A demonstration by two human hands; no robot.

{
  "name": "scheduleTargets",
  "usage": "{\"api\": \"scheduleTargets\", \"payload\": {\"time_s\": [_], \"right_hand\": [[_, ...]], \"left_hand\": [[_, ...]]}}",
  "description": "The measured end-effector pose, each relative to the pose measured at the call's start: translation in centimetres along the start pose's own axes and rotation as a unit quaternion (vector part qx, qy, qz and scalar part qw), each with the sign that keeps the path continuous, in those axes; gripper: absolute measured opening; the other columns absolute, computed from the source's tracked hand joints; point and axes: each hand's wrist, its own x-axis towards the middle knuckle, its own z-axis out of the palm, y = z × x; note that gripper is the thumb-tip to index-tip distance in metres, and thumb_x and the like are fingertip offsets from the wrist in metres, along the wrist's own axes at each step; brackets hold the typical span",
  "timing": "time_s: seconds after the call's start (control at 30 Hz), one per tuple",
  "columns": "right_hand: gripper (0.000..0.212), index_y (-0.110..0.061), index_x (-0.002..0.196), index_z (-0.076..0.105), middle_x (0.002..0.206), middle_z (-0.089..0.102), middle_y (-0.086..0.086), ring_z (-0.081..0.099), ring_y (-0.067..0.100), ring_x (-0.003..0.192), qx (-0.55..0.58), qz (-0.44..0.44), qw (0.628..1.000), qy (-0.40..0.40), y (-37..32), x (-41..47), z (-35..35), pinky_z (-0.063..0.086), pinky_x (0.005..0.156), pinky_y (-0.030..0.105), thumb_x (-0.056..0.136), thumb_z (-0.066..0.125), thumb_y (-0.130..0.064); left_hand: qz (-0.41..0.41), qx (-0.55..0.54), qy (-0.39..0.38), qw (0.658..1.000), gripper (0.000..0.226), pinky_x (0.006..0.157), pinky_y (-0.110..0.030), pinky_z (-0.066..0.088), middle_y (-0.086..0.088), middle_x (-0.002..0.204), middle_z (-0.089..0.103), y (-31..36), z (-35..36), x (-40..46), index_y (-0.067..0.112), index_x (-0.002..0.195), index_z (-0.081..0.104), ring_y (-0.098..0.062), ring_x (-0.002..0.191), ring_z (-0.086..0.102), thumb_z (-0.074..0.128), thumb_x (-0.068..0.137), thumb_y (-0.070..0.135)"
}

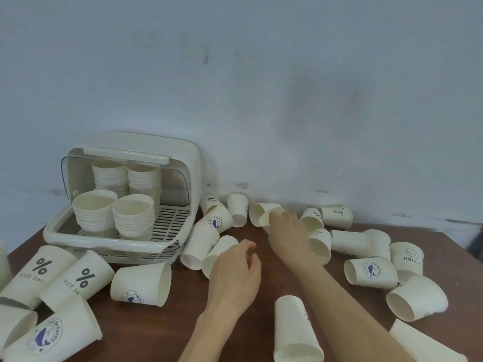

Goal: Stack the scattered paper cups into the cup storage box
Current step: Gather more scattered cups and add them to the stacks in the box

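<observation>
- Right hand (286,229) reaches far back, fingers curled on a tipped plain cup (262,214) by the wall.
- Left hand (236,270) hovers loosely spread, holding nothing.
- Storage box (109,241) stands open at left, four stacks inside.

Cream-white paper cups (264,214) lie on a dark reddish-brown table (243,333). At the lower left of the frame, two cups (75,280) carry a dark percent sign; others bear a blue whale badge (372,270). The storage box (104,240) is cream, below a pale blue-grey wall (261,87).
</observation>
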Motion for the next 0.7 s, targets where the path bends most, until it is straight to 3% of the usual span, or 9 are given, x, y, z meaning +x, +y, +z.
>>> {"api": "scheduleTargets", "payload": {"time_s": [0.17,0.27,0.47,0.53,0.7], "right_hand": [[0.015,-0.013,0.102,0.053,0.100,0.059,0.007,0.056,0.026,0.092,0.114,0.101,0.988,0.034,-1.2,-3.1,-1.0,0.033,0.066,0.029,0.088,0.049,-0.011],[0.017,-0.015,0.104,0.055,0.100,0.060,0.005,0.056,0.024,0.091,0.149,0.130,0.979,0.043,-1.6,-3.7,-1.2,0.032,0.067,0.028,0.088,0.051,-0.013],[0.020,-0.013,0.100,0.060,0.098,0.064,0.008,0.057,0.028,0.091,0.214,0.157,0.963,0.035,-1.8,-3.1,-2.4,0.046,0.073,0.036,0.087,0.044,-0.013],[0.023,-0.012,0.104,0.061,0.099,0.064,0.009,0.055,0.029,0.087,0.221,0.155,0.962,0.033,-1.7,-2.8,-3.4,0.042,0.068,0.033,0.088,0.044,-0.013],[0.024,-0.014,0.106,0.063,0.102,0.064,0.010,0.043,0.024,0.078,0.237,0.154,0.959,0.027,-1.3,-3.1,-5.3,0.035,0.065,0.030,0.089,0.046,-0.014]], "left_hand": [[-0.003,0.010,0.002,1.000,0.029,0.091,-0.030,0.045,0.009,0.110,0.066,0.0,-0.2,0.2,0.028,0.122,0.060,-0.011,0.102,0.060,0.048,0.095,0.027],[0.000,0.004,0.013,1.000,0.027,0.088,-0.034,0.047,0.011,0.097,0.064,-0.4,-0.4,0.4,0.030,0.120,0.060,-0.011,0.092,0.060,0.049,0.095,0.028],[-0.007,-0.010,0.031,0.999,0.026,0.078,-0.024,0.046,0.012,0.087,0.062,-1.4,-1.2,1.4,0.031,0.118,0.062,-0.006,0.084,0.058,0.049,0.095,0.029],[-0.009,-0.011,0.037,0.999,0.026,0.075,-0.022,0.044,0.013,0.083,0.061,-1.3,-1.7,1.7,0.031,0.116,0.062,-0.002,0.079,0.057,0.050,0.094,0.027],[0.014,0.054,0.076,0.996,0.028,0.081,-0.029,0.045,0.005,0.096,0.067,-1.7,-2.7,5.2,0.026,0.116,0.064,-0.015,0.094,0.060,0.048,0.094,0.024]]}}
